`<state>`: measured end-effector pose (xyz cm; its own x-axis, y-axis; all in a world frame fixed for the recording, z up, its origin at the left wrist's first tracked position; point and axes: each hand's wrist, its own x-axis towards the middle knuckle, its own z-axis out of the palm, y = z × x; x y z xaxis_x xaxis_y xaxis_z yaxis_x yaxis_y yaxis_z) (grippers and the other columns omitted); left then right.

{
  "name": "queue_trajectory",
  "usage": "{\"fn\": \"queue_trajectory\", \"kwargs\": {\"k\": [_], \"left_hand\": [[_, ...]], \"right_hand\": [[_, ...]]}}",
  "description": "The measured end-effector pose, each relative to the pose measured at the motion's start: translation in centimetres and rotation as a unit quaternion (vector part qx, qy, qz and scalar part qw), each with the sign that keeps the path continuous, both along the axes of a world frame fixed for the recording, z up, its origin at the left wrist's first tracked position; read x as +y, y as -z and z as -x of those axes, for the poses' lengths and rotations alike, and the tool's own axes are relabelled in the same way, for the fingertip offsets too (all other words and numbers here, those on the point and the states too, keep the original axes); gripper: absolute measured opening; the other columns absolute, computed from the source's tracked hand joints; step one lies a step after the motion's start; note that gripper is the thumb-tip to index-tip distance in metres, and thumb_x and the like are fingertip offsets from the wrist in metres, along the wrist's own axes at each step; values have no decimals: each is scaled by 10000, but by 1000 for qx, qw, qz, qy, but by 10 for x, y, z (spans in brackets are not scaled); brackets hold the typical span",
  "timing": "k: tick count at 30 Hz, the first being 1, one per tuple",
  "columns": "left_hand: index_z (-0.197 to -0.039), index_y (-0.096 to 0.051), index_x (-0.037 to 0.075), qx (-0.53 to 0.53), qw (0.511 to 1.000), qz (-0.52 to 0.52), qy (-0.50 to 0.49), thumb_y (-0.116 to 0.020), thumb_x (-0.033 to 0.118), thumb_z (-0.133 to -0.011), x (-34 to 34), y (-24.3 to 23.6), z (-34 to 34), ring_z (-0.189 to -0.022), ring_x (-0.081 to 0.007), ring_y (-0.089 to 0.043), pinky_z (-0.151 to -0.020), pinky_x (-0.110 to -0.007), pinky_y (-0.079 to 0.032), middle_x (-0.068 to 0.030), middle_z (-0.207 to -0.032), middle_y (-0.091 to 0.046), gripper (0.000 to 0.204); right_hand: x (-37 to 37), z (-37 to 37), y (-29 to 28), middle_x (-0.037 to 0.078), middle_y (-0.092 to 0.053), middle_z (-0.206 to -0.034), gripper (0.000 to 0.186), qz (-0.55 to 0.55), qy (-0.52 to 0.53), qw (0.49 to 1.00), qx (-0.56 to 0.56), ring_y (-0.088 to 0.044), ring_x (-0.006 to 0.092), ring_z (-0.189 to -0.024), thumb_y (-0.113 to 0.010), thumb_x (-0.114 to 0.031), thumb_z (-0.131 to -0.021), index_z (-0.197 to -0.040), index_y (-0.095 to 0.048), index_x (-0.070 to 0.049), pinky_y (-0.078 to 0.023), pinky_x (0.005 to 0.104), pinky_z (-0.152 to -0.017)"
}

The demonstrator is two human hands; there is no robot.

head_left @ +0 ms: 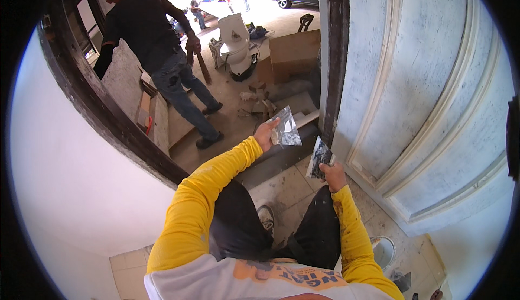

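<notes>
My left hand point(265, 134) is closed around the edge of a shiny, flat metal scraper point(287, 128) with whitish smears on it. Lower and to the right, my right hand point(334, 176) grips a second scraper, a putty knife point(318, 158) whose blade carries dark and pale smears. The two tools are held apart in front of my knees, over the doorway's threshold. Beside my right hand stands a white panelled door point(417, 83) with patchy paint.
A dark wooden door frame point(108, 107) borders the opening. Beyond it, a person in dark clothes point(154, 45) carries a long brown piece. A white toilet point(234, 40) and a cardboard box point(294, 55) stand outside. A bucket point(383, 251) sits by my right arm.
</notes>
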<state>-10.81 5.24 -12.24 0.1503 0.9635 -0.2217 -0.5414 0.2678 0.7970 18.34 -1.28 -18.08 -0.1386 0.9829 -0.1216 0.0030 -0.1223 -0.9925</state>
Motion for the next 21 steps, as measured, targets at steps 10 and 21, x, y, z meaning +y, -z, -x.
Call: {"fn": "queue_trajectory", "kwargs": {"k": [10, 21], "left_hand": [[-1187, -594, 67, 7, 1000, 7, -9, -561, 265, -994, 3, 3, 0, -986, -254, -678, -911, -413, -545, -79, -1116, -682, 279], [-1186, -595, 53, 3, 1000, 1, -9, -576, 244, -988, 1, 4, 4, -987, -244, -679, -912, -403, -544, -75, -1113, -685, 276]], "right_hand": [[2, -2, 5, 64, -639, -832, 238, 17, -2, 1000, 8, -620, 163, -620, -663, -138, -819, -999, -627, 13, -526, 298, -476], [-5, 2, -10, 54, -654, -823, 210, 29, 8, 999, 15, -623, 147, -616, -662, -145, -823, -960, -632, 11, -523, 284, -460]]}}
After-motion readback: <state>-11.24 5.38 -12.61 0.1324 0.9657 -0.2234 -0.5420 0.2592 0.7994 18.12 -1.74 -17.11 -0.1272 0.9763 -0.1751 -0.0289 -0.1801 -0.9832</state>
